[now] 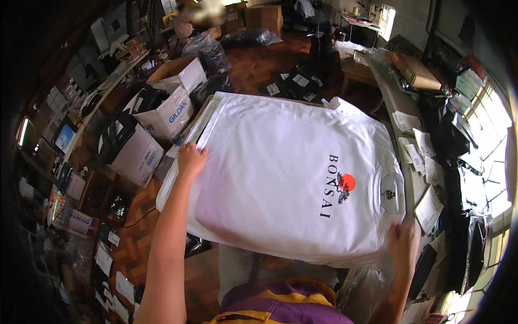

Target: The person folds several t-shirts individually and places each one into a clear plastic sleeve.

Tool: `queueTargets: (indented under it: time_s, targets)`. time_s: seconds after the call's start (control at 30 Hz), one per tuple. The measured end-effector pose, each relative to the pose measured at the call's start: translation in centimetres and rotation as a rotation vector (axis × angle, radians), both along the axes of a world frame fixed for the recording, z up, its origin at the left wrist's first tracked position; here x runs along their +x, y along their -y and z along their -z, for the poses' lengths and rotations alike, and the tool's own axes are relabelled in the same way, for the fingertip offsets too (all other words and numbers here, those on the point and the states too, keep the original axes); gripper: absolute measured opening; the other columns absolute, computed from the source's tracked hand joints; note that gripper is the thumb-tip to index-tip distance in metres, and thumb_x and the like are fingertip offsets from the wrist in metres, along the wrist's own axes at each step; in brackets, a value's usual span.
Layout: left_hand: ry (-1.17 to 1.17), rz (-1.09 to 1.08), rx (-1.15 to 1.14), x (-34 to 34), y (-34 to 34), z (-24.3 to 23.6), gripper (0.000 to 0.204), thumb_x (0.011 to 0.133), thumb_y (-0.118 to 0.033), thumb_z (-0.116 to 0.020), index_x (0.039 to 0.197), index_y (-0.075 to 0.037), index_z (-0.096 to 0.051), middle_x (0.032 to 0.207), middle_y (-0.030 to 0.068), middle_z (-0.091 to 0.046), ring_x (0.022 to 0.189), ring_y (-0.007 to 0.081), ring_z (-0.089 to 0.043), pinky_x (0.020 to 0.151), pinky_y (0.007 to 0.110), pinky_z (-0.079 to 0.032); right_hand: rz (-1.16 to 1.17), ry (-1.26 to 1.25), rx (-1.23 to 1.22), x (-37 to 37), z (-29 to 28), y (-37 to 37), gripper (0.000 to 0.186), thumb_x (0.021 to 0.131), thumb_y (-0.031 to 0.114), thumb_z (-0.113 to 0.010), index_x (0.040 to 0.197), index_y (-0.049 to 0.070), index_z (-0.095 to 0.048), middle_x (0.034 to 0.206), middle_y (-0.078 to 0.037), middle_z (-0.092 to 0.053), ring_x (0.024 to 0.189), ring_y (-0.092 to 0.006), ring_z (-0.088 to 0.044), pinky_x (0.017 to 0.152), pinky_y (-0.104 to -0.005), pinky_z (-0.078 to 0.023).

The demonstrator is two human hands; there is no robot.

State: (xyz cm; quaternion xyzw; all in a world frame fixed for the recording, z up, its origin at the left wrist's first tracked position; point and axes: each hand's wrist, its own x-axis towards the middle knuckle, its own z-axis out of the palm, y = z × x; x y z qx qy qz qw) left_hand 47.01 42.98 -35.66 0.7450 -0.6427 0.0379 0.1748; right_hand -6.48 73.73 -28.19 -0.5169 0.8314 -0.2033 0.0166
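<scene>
A white T-shirt [264, 162] lies spread out in front of me, its collar toward the right and its hem toward the left. A red disc, a dark tree and black lettering are printed on its chest. Bent fingers of my left hand [192, 158] are closed on the hem edge at the left. My right hand [403, 237] is at the near shoulder, just below the collar; motion smears its fingers, so their grip is unclear. Most of the support under the shirt is hidden, with only a thin edge showing at the far left corner.
Open cardboard boxes [167, 110] with dark contents stand at the left. Black packages with white labels [299, 81] lie on the floor beyond. Along the right runs a long table [389, 92] bearing paper slips [429, 208] and a brown box [415, 71]. A person [184, 24] is far back.
</scene>
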Motion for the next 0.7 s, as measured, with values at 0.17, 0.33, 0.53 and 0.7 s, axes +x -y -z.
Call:
queueTargets:
  time_s: [0.17,0.33,0.53,0.7]
  targets:
    - [-0.028,0.002,0.095,-3.2,8.5,-1.0,0.05,0.09,-0.039,-0.064,0.12,0.0,-0.059,0.125,0.022,-0.057,0.118,0.0365,-0.056,0.097,0.045,-0.048,0.124,-0.265,-0.11,-8.6,0.6,16.8,0.019,0.092,0.013,-0.054,0.097,0.0,-0.066,0.106,-0.023,-0.065,0.098,-0.0403,-0.065,0.085,-0.0477,-0.053]
    - [0.046,-0.253,0.096,-5.7,10.8,-0.7,0.045,0.092,-0.033,-0.065,0.123,-0.002,-0.056,0.132,0.0164,-0.055,0.125,0.032,-0.053,0.096,0.046,-0.049,0.226,-0.082,0.185,-11.4,2.0,22.9,0.028,0.083,0.026,-0.071,0.099,0.004,-0.072,0.105,-0.021,-0.071,0.102,-0.0384,-0.067,0.088,-0.0451,-0.054]
    - [-0.012,-0.108,0.05,-5.5,10.8,-1.9,0.043,0.089,-0.024,-0.07,0.123,-0.002,-0.058,0.115,0.0176,-0.066,0.109,0.0299,-0.064,0.087,0.043,-0.053,0.076,0.094,0.215,-15.3,3.8,23.4,0.033,0.07,0.03,-0.078,0.093,0.007,-0.076,0.095,-0.018,-0.073,0.093,-0.0333,-0.07,0.086,-0.0417,-0.055]
    - [-0.421,0.104,0.257,2.7,10.9,-4.0,0.033,0.08,-0.018,-0.078,0.105,0.002,-0.07,0.095,0.0167,-0.072,0.088,0.0262,-0.069,0.077,0.037,-0.051,0.085,0.524,0.282,-12.8,-2.6,21.6,0.03,0.076,0.029,-0.079,0.09,0.003,-0.073,0.076,-0.012,-0.067,0.078,-0.0174,-0.067,0.068,-0.0317,-0.052]
